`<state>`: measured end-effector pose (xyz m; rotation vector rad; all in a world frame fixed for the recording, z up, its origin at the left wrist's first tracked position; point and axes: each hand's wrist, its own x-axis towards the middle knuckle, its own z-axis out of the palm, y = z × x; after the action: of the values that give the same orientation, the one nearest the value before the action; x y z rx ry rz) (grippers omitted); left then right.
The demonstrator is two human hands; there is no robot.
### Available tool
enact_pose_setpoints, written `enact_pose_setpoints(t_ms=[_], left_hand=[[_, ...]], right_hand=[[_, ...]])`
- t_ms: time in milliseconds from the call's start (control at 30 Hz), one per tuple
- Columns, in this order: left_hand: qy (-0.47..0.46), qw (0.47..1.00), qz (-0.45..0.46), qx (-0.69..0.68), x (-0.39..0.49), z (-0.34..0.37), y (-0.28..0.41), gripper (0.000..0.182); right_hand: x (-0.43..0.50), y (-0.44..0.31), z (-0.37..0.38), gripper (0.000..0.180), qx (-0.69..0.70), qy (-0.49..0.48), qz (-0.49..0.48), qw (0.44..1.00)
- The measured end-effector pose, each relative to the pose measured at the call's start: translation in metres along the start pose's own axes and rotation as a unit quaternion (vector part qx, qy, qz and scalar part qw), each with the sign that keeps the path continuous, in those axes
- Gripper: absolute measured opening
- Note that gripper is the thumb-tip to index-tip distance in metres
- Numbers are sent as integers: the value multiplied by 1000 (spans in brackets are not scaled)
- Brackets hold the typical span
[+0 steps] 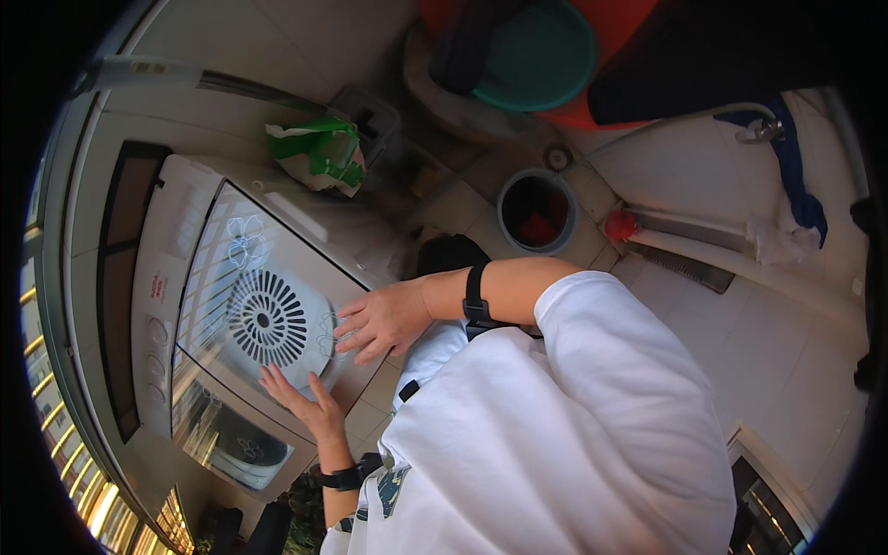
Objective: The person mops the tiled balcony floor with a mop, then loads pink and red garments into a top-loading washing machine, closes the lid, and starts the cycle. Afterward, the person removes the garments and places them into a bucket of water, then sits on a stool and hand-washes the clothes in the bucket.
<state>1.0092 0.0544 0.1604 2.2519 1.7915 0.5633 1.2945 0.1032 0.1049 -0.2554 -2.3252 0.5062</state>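
Observation:
A white twin-tub washing machine point(156, 347) stands before me, with knobs on its panel. Beneath its large see-through lid point(208, 257), which bears flower drawings, a round slotted disc point(267, 319) shows. My right hand point(381, 320) is palm down with spread fingers at the lid's near edge; whether it touches cannot be told. My left hand point(309, 409), fingers apart and raised, is over the machine near the line between the large lid and the smaller clear lid point(243, 447). Neither hand holds anything. Both wrists wear black straps.
A round bucket point(506, 229) with dark and red contents stands on the tiled floor. Nearby are a green-and-white bag point(319, 152), a teal basin point(538, 59) over a red tub point(631, 17), and a floor drain point(558, 157). A white ledge with a red round object point(621, 225) lies behind them.

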Motion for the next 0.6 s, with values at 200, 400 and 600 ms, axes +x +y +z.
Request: enact_pose_setpoints(t_ms=[200,400,600], left_hand=[[-11,996,-8,90,-31,29,10,60],[0,994,-3,111,-32,32,9,60],[6,993,0,119,-33,33,9,60]], right_hand=[[-5,-1,3,53,-27,4,-4,1000],[-5,1,5,54,-35,17,-14,999],[-6,0,4,53,-30,24,-16,999]])
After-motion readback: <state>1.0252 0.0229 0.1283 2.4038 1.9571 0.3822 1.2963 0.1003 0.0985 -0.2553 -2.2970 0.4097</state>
